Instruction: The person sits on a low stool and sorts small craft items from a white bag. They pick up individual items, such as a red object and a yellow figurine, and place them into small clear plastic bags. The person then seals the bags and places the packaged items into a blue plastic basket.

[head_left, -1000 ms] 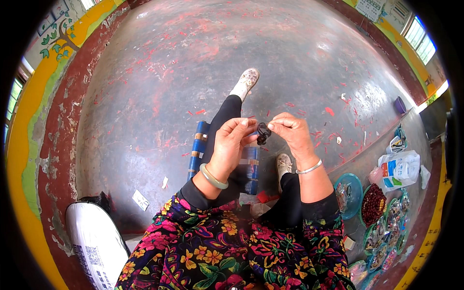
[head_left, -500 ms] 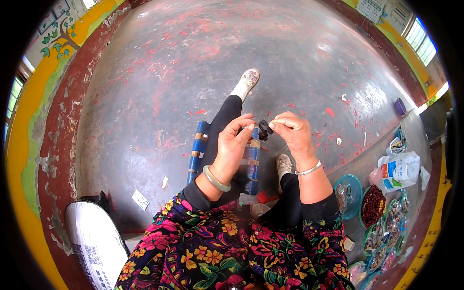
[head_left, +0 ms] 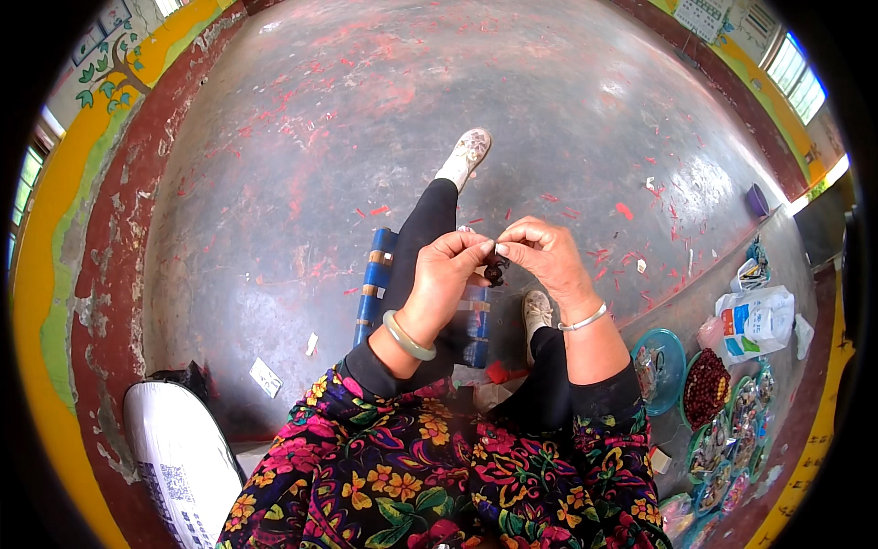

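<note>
My left hand [head_left: 445, 277] and my right hand [head_left: 551, 263] meet in front of me over my knees, above the floor. Both are closed in a pinch, with thumbs and forefingers tip to tip. Just below the joined fingertips hangs a small dark, looped bundle [head_left: 496, 271], blackish brown and shiny. It looks like coiled cord or strung beads; the exact kind cannot be made out. The fingers cover its upper end. A pale bangle [head_left: 409, 338] circles my left wrist, and a thin silvery one [head_left: 583, 317] is on my right.
Blue rolls banded in brown [head_left: 373, 282] lie under my legs. On the right are a teal basin [head_left: 660, 371], a basket of dark red beads [head_left: 705, 390], several trays of small goods [head_left: 732, 435] and a white plastic bag [head_left: 757, 320]. A white sack [head_left: 178, 462] stands left. Red scraps dot the floor.
My hands have come together; they were apart, with the left fingertips parted. The dark bundle has shifted slightly down and left and now hangs under both pinches.
</note>
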